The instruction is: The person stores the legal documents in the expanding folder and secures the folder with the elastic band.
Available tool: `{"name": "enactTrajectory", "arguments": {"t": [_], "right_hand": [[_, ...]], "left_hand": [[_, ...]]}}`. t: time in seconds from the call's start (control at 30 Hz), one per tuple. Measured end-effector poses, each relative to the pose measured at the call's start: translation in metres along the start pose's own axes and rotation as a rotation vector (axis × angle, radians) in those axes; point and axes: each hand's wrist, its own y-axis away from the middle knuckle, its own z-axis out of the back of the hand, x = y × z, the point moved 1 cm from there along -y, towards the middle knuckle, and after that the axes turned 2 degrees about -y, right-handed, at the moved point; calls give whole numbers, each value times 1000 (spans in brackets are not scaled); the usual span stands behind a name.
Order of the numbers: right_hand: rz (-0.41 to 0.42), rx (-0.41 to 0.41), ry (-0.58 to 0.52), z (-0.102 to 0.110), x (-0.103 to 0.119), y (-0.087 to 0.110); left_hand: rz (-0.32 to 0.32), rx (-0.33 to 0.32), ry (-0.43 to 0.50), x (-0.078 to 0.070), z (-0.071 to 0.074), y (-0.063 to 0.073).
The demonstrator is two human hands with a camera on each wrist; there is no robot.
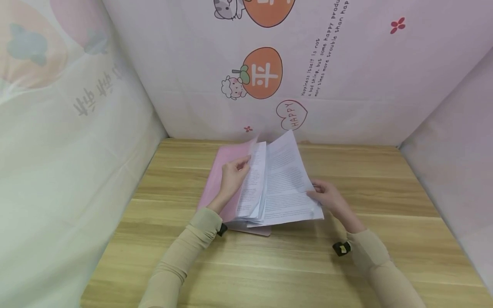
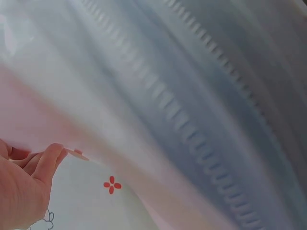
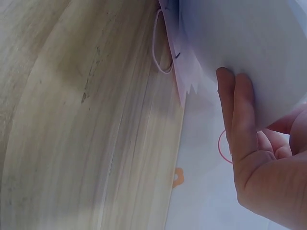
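Observation:
A pink folder (image 1: 220,173) lies on the table with its front cover lifted, and white printed pages (image 1: 253,184) show inside it. My left hand (image 1: 232,175) pinches the cover's free edge near the top; in the left wrist view the fingers (image 2: 47,165) are curled at the pink edge. Fanned out to the right is a large printed sheet (image 1: 286,184), bowed and tilted up. My right hand (image 1: 328,196) grips its right edge, thumb on the printed face. Two straight fingers (image 3: 243,112) lie along the sheet's back in the right wrist view.
The wooden table (image 1: 300,265) meets a printed white cloth wall (image 1: 346,107) behind the folder, with more cloth at both sides. A thin elastic loop (image 3: 154,45) hangs from the folder's zigzag-edged side. Blurred ridged strips (image 2: 192,139) fill much of the left wrist view.

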Motion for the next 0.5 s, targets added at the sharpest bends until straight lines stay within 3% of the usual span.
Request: {"name": "enactTrajectory", "arguments": {"t": [0.5], "right_hand": [[-94, -51, -48, -12, -5, 2]], "left_hand": [[8, 19, 11, -1, 0, 2]]}}
